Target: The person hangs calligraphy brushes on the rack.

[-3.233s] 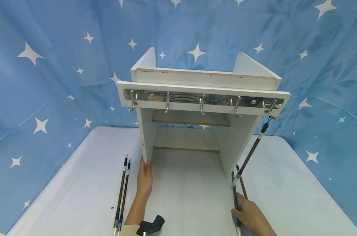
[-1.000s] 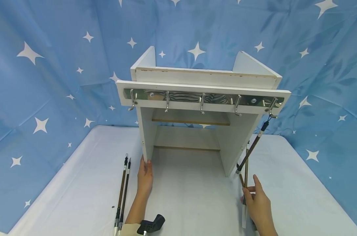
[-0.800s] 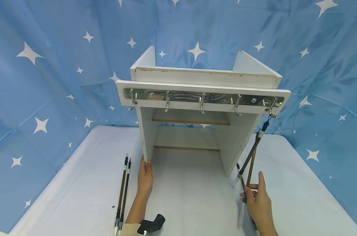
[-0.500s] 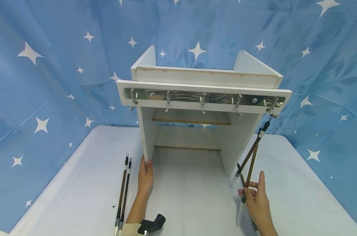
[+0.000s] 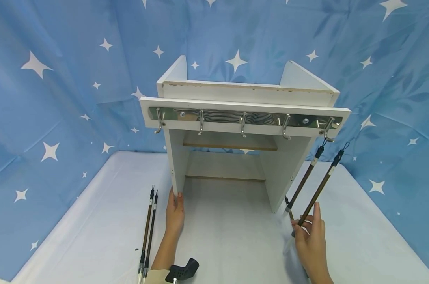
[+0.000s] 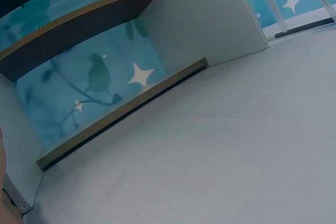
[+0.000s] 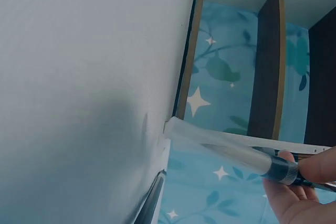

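Observation:
My right hand (image 5: 312,244) pinches a calligraphy brush (image 5: 321,187) between thumb and fingers, index finger extended. Its brown handle tilts up to the right, with the black loop end right of and slightly below the rightmost hook (image 5: 329,130). The right wrist view shows its clear-capped tip (image 7: 226,148) pointing down. A second brush (image 5: 306,177) hangs by its cord from that hook. The hook rail (image 5: 221,117) runs along the front of a white shelf unit (image 5: 250,94). Low on the unit's left side panel (image 5: 173,165), my left hand (image 5: 174,217) holds the front edge.
Two brushes (image 5: 147,232) lie on the white table (image 5: 104,221), left of my left arm. Another brush (image 5: 291,215) lies by the unit's right panel, partly hidden. A blue starry curtain (image 5: 76,98) stands behind.
My right hand has lifted a brush off the table. Its loop end has since swung right and come out from behind the hanging brush. The left hand keeps its place on the panel.

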A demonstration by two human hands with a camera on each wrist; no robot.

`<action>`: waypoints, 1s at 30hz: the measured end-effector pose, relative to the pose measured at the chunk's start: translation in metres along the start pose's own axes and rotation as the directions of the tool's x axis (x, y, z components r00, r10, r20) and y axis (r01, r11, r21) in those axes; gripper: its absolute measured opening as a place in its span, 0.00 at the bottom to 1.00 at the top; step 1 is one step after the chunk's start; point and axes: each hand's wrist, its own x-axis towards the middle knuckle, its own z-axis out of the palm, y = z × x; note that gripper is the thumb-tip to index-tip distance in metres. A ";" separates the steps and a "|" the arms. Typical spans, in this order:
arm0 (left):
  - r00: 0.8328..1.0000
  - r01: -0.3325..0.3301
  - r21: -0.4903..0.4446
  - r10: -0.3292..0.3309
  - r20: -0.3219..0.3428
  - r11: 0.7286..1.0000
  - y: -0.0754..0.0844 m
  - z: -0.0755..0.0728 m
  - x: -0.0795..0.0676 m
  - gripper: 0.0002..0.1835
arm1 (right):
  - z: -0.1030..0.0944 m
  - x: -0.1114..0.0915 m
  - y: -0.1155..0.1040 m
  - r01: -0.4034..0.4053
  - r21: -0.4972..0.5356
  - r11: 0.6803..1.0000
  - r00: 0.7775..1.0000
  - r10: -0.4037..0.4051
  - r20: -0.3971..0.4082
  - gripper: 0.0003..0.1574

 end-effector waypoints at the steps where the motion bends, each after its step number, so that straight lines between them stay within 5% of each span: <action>1: 1.000 0.000 0.000 0.000 -0.001 1.000 0.000 0.000 0.000 0.30 | 0.000 0.000 -0.001 0.010 -0.007 1.000 1.000 -0.010 -0.014 0.59; 11: 1.000 -0.008 0.000 0.008 0.000 1.000 0.000 0.000 0.000 0.30 | 0.002 -0.001 -0.001 0.088 -0.046 0.995 0.994 -0.091 -0.064 0.57; 16: 1.000 -0.004 -0.006 0.004 0.007 1.000 0.005 -0.001 -0.003 0.29 | 0.001 -0.003 -0.001 0.202 -0.062 0.977 0.974 -0.207 -0.095 0.57; 19: 1.000 -0.002 -0.003 0.002 0.003 1.000 0.001 -0.001 -0.002 0.29 | 0.002 -0.004 -0.001 0.307 -0.078 0.948 0.942 -0.315 -0.119 0.54; 23: 1.000 0.005 -0.006 -0.005 -0.003 1.000 0.001 -0.001 -0.004 0.30 | 0.003 -0.006 -0.002 0.434 -0.074 0.898 0.887 -0.440 -0.143 0.34; 30: 1.000 0.000 -0.013 0.000 -0.014 1.000 0.000 0.001 -0.003 0.30 | 0.007 -0.005 -0.006 0.527 -0.145 0.837 0.810 -0.547 -0.214 0.35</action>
